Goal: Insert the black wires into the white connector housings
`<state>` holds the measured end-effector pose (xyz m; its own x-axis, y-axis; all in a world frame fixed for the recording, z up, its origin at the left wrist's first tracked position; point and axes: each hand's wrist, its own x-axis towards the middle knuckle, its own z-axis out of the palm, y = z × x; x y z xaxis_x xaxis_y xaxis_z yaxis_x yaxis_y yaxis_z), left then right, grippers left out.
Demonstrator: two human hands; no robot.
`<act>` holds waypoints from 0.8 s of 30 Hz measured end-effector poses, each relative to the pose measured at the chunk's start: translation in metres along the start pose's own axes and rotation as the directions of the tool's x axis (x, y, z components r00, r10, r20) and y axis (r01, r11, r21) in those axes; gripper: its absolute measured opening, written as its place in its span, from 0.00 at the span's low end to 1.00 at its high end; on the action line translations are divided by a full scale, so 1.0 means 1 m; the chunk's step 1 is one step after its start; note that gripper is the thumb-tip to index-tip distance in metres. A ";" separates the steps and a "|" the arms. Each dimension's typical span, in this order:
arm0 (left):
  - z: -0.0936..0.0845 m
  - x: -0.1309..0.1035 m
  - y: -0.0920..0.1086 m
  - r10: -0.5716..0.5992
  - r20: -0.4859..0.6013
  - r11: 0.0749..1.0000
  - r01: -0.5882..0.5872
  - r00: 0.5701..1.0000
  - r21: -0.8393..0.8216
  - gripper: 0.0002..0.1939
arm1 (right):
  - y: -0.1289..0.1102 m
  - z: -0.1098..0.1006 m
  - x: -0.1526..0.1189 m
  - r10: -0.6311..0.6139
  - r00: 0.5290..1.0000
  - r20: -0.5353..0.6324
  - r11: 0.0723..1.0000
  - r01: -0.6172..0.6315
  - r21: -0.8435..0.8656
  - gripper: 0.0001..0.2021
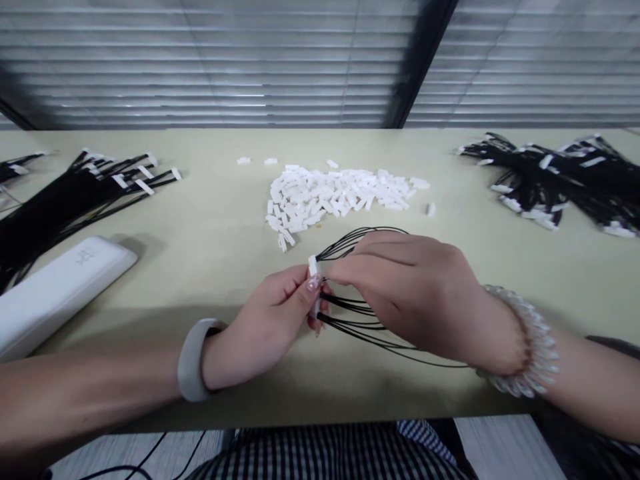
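Between the thumb and fingers of my left hand (267, 320) is a white connector housing (313, 265), held upright over the table. Thin black wires (350, 327) run out of its right side in bunches, passing under and behind my right hand. My right hand (415, 293) is pinched close against the connector's right side, its fingertips at a wire end beside my left thumb. The palm hides part of the wires. Just beyond both hands lies a heap of small white connector housings (335, 193).
Black wire bundles with white connectors (65, 193) lie at the left, and more wire bundles (565, 173) at the far right. A long white case (75, 287) sits by my left forearm. Blinds (225, 67) stand behind the table (210, 220). Loose cables (150, 460) hang below its front edge.
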<state>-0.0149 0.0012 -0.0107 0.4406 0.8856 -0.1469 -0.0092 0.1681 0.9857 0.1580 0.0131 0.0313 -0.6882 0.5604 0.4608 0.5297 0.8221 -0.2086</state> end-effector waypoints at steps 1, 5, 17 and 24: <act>0.000 0.000 0.000 0.001 0.002 1.000 -0.001 1.000 0.000 0.12 | 0.000 0.000 0.000 -0.008 1.000 -0.020 1.000 0.008 -0.007 0.13; 0.003 0.001 0.001 -0.008 -0.051 0.997 0.004 0.999 -0.079 0.11 | -0.002 -0.013 0.000 0.002 0.995 -0.095 0.988 -0.017 -0.155 0.08; 0.005 0.001 -0.002 -0.026 -0.189 0.983 -0.009 0.982 -0.181 0.10 | -0.009 -0.015 -0.032 0.340 0.875 0.343 0.935 -0.355 -0.019 0.10; 0.004 0.000 -0.002 -0.032 -0.178 0.999 0.024 0.984 -0.047 0.11 | -0.008 -0.019 -0.032 0.324 0.895 0.306 0.941 -0.272 -0.200 0.09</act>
<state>-0.0112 -0.0010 -0.0121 0.2742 0.9427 -0.1902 -0.0408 0.2091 0.9771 0.1850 -0.0130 0.0347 -0.5965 0.7985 0.0810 0.7848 0.6014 -0.1494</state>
